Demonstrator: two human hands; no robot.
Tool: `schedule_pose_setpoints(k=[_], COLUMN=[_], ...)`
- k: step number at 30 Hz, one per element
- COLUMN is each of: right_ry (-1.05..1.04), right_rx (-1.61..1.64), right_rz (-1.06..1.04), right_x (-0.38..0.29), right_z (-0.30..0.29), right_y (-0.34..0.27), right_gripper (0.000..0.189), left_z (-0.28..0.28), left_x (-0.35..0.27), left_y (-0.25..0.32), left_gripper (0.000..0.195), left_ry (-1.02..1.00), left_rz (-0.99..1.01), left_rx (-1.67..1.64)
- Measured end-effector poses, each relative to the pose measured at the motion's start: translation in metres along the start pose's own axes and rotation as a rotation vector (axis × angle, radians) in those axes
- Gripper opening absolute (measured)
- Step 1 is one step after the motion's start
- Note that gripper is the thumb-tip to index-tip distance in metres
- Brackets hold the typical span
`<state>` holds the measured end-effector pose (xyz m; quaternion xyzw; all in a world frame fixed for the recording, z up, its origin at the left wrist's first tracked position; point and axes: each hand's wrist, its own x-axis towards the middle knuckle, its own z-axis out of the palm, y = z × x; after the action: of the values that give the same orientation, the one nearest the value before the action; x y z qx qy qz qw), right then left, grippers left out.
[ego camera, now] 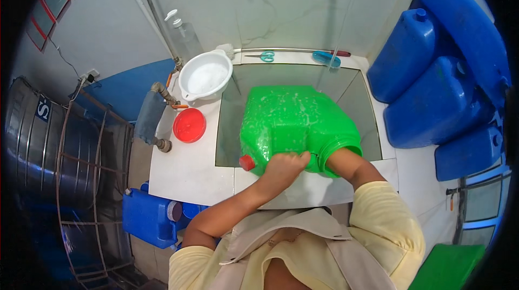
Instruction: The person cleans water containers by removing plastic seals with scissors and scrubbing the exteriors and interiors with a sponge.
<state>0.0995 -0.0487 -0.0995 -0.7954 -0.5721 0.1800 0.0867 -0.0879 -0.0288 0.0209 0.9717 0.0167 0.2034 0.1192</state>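
Note:
A large green plastic water jug [284,115] lies tilted over the sink [239,75], its wide threaded mouth facing right and towards me. Whitish suds or wet marks cover its upper side. My left hand [286,166] is closed around the jug's handle. Through the mouth goes my right forearm, so the right hand itself is hidden inside the jug. A small red cap [247,162] sits on the jug's lower left corner. On the counter to the left lies a round red lid [189,125].
A white plastic basin [205,75] holding whitish liquid stands beside a pump bottle [184,34]. Scissors [265,56], a blue brush [326,59] and a long-handled brush [284,50] line the back ledge. Several blue jerrycans [429,99] crowd the right side; pipe valves [162,95] project at left.

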Motion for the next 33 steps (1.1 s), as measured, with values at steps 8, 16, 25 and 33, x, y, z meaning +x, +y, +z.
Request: schedule_pose_setpoints(k=[8,16,25,33], right_ry=[-0.648,-0.135,0.266,0.24], right_rx=[-0.066,-0.286,0.345,1.172], right_rz=[-0.127,-0.135,-0.388,0.39], right_x=[-0.008,0.004,0.17,0.081], right_z=[-0.048,-0.221,-0.177,-0.241], right_y=[0.03,-0.057,-0.102,0.074], right_gripper=[0.024,0.015,0.039,0.016], left_z=[0.017,0.037,0.067,0.069], left_x=[0.037,0.031,0.101,0.134], left_y=[-0.036,-0.098,-0.106,-0.135], left_gripper=[0.022,0.03,0.033,0.039], left_ry=[-0.251,-0.1,-0.028,0.057], left_rz=[-0.206,-0.381,-0.436,-0.654], left_rx=[0.074,-0.054,-0.203,-0.352])
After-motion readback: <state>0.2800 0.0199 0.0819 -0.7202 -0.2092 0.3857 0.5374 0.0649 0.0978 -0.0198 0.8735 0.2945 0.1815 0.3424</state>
